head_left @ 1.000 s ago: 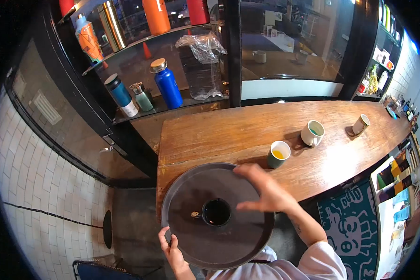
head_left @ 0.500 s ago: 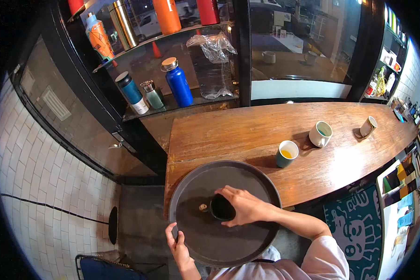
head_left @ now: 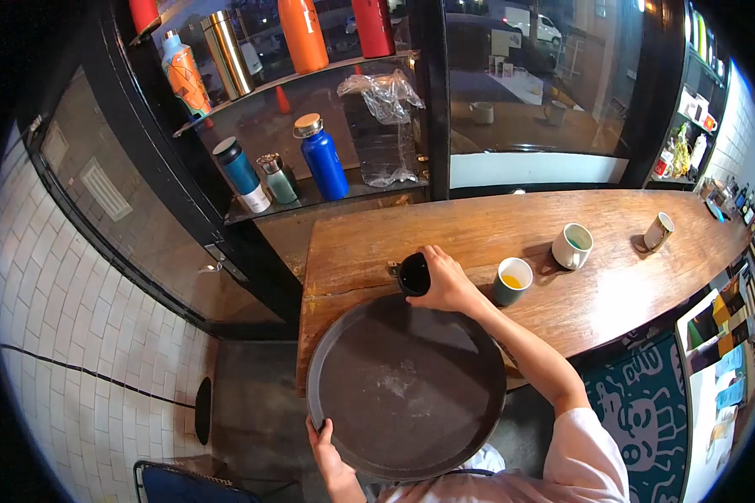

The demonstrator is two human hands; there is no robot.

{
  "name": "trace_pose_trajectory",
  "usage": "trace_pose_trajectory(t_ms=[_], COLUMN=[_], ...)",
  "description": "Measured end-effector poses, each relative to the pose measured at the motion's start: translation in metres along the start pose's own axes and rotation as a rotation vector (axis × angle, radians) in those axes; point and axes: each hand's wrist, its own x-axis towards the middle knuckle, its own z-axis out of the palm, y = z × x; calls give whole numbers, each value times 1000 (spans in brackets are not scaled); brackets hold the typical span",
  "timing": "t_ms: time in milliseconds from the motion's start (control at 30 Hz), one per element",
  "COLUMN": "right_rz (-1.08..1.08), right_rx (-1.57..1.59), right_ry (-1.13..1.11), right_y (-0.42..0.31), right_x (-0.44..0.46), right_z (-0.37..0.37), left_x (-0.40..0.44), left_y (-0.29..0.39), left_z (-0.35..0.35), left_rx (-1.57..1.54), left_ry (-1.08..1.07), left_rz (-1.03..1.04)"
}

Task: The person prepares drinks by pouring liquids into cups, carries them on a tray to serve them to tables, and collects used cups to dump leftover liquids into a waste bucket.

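My right hand (head_left: pixel 446 283) is wrapped round a black cup (head_left: pixel 413 275) with dark liquid, at the tray's far rim over the wooden table (head_left: pixel 352 243). Whether the cup touches the table I cannot tell. A small gold handle shows on its left side. My left hand (head_left: pixel 327 453) grips the left rim of a round dark brown tray (head_left: pixel 407 394), which has pale smudges and nothing on it. Right of my right hand stands a green and white cup (head_left: pixel 512 281) with yellow liquid, then a white mug (head_left: pixel 572 246) and a patterned cup (head_left: pixel 658 231).
Bottles, among them a blue one (head_left: pixel 320 159), stand on glass shelves behind the table's left end. A black-framed door (head_left: pixel 218 260) is at the left. A dark blue chair (head_left: pixel 172 486) sits at the lower left. Small bottles (head_left: pixel 738 198) stand at the table's far right end.
My right hand took hold of the black cup at the tray's middle and carried it forward to the far rim. My left hand has stayed on the tray's left rim.
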Motion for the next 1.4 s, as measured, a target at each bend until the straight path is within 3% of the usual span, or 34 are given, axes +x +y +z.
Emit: trace_pose_trajectory(t_ms=[367,900,1000,1267,1400], right_rz=[23,39,46,126,140], right_rx=[90,111,152,109,-133], right_ry=[47,-13,50,416,802], right_y=[18,31,26,-10,-18], right_x=[20,10,1,-75,-107], right_z=[11,19,19,-16,-34], left_x=[8,-8,-8,-1,-2], left_y=[-16,-1,-2,-9,-9], left_z=[-12,-22,-22,-34,-32], left_rx=[-103,34,58,7,-18], left_ry=[10,139,182,-22,6], left_rz=[-100,-103,-125,-71,-109])
